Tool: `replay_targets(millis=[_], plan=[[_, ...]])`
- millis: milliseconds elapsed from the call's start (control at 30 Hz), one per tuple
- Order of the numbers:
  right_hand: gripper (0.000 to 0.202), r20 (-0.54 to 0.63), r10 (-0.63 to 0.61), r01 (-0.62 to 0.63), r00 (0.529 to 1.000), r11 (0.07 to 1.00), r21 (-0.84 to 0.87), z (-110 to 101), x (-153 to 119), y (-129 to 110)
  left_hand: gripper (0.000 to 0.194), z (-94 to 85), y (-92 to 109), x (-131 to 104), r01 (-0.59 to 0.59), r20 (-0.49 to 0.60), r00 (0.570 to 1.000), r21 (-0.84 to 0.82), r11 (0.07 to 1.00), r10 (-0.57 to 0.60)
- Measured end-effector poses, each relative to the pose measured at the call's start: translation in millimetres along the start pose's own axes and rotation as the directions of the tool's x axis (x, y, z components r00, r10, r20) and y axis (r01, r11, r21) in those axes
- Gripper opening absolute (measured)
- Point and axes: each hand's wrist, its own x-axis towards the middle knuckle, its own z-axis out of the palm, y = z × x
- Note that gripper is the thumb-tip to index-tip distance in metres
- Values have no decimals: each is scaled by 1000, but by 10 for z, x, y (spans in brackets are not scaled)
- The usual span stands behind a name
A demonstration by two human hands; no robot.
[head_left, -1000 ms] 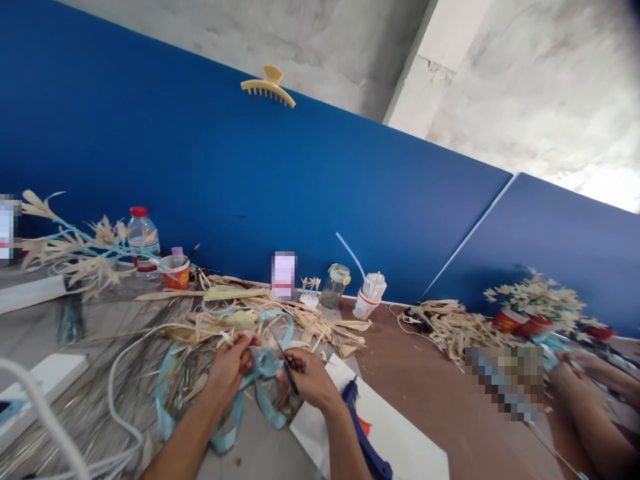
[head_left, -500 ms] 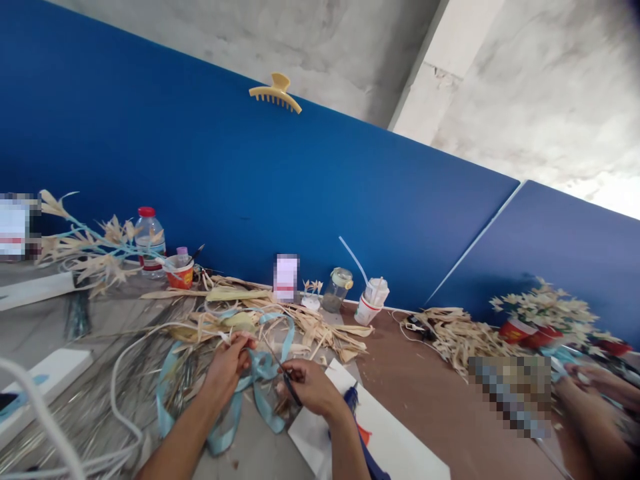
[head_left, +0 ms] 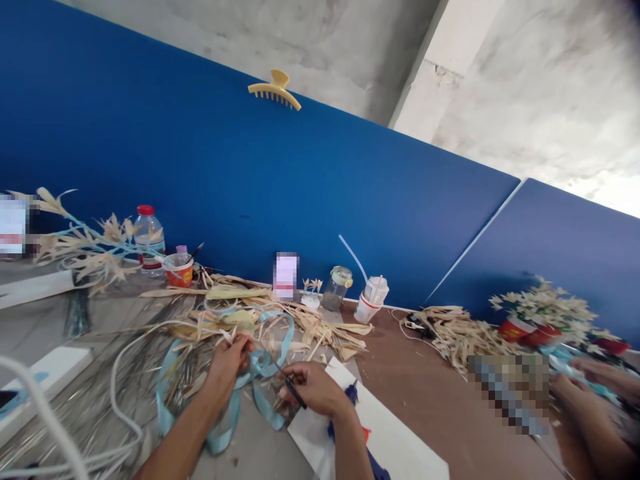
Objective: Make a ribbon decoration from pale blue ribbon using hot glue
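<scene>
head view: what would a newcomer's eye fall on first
Probably the yellow clip, bright on the top edge of the blue partition. Next, low in the middle, the looped light-blue ribbon and the right hand near it, holding what look like scissors.

left forearm (head_left: 181, 421): bare, slanting up and rightward from bottom edge | left hand (head_left: 227, 363): fingers bent inward, tips pinched | right forearm (head_left: 351, 437): bare, steeper, leaning leftward | right hand (head_left: 315, 389): back uppermost, fingers curled in a grip | hands near each other, apart
</scene>
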Motion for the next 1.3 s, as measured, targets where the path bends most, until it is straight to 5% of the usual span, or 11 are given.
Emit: replay_targets(millis=[1300], plan=[[16, 51, 75, -76, 996, 997, 15, -11, -60, -57, 27, -77, -90, 55, -18, 70, 998, 226, 974, 2]])
